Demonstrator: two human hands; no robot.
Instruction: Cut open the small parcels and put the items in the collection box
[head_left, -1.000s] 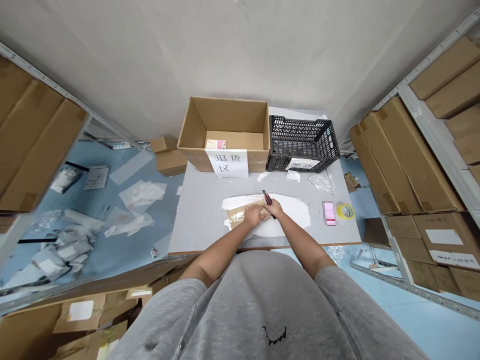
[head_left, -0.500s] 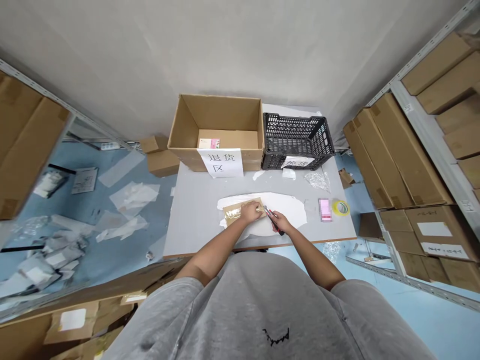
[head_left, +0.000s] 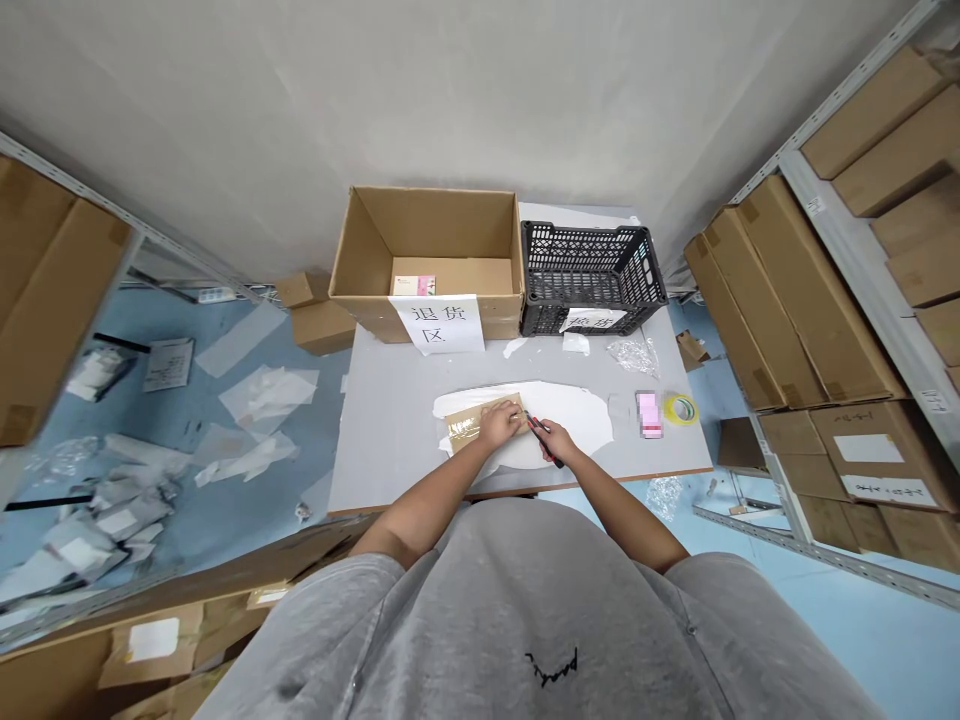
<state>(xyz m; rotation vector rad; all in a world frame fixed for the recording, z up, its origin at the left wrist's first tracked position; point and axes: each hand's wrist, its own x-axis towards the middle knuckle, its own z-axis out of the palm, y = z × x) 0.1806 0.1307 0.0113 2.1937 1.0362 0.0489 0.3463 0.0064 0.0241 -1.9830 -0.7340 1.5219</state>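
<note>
My left grip (head_left: 499, 426): released, palm-down on the kraft parcel (head_left: 469, 431).
My right grip (head_left: 556, 441): clenched on a utility knife (head_left: 540, 434), tip at the parcel's right end.
Long axis: across the worktop (head_left: 386, 420), on a white sheet (head_left: 574, 420), nearer my left grip.

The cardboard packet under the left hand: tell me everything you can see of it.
The flat, rectangular brown cardboard packet lies slightly askew on a white wrapping sheet. Glossy clear tape covers its left end, and its surface looks creased there. The left hand presses on its right half, with the fingers near the right edge. The tip of a red-and-black utility knife, held in the right hand, is at that edge; whether the blade touches is too small to tell.
</note>
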